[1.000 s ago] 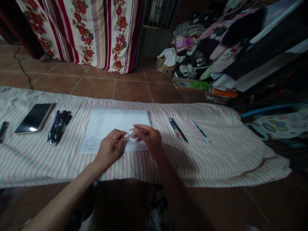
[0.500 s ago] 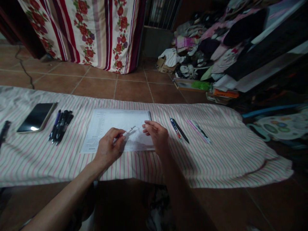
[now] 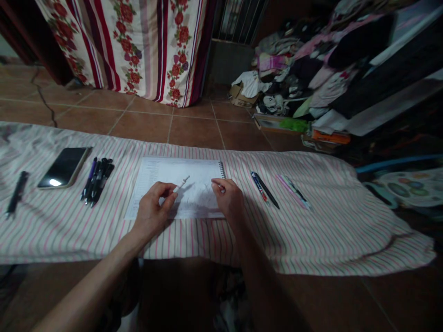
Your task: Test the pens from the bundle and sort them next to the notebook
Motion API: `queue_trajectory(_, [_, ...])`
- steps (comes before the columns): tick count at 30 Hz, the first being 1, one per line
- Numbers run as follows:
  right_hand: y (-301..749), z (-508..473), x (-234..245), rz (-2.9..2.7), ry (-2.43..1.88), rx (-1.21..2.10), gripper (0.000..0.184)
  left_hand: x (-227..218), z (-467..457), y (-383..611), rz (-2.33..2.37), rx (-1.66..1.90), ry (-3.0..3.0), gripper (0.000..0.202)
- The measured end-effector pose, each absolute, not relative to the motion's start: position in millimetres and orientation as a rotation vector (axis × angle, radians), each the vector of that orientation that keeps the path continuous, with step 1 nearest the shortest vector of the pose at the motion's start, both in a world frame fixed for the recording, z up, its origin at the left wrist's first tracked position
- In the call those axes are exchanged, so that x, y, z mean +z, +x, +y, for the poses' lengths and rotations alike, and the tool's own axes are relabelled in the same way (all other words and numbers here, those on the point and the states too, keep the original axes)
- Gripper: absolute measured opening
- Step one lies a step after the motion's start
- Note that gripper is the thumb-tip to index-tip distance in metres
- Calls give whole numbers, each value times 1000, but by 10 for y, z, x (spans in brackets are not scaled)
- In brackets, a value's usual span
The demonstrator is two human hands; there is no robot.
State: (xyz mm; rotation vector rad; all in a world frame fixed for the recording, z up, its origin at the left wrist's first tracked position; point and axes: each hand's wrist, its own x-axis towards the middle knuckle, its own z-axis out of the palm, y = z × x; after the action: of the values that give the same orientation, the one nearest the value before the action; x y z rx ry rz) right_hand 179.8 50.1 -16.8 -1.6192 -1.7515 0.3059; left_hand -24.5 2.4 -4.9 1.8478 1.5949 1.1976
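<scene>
My left hand (image 3: 155,205) pinches a slim white pen (image 3: 180,185) between thumb and fingers, its thin grey end pointing up and to the right. My right hand (image 3: 229,197) is closed in a pinch over the right side of the notebook; whatever sits between the fingertips is too small to make out. A gap separates the pen's end from the right fingers. Beneath both hands lies a spiral notebook (image 3: 187,167) with a printed sheet (image 3: 142,186) at its left.
To the left rest a phone (image 3: 65,167), a bunch of several pens (image 3: 97,182) and a lone black pen (image 3: 16,194). On the right are two dark pens (image 3: 265,188) and a pink-and-white pair (image 3: 294,191). A striped cloth (image 3: 328,221) covers the table.
The hands have drawn slightly apart, and the white pen now tilts more steeply upward. My right fingers have closed nearer together. The whole view has shifted a little, showing more at the left.
</scene>
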Motion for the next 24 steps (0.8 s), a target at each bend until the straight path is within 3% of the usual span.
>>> queue_trajectory(13, [1644,501,-274,-1847,-1613,342,27,-37,4,-267,1596,1131,1870,14])
queue_trajectory(20, [1628,502,-103,-1011,-1320,1208,26,-23,14,-189,1591,1094,1933,14])
queue_trajectory(24, [1649,478,-18,-671,-1177,1431,24,-32,17,-116,1573,1084,1972,14])
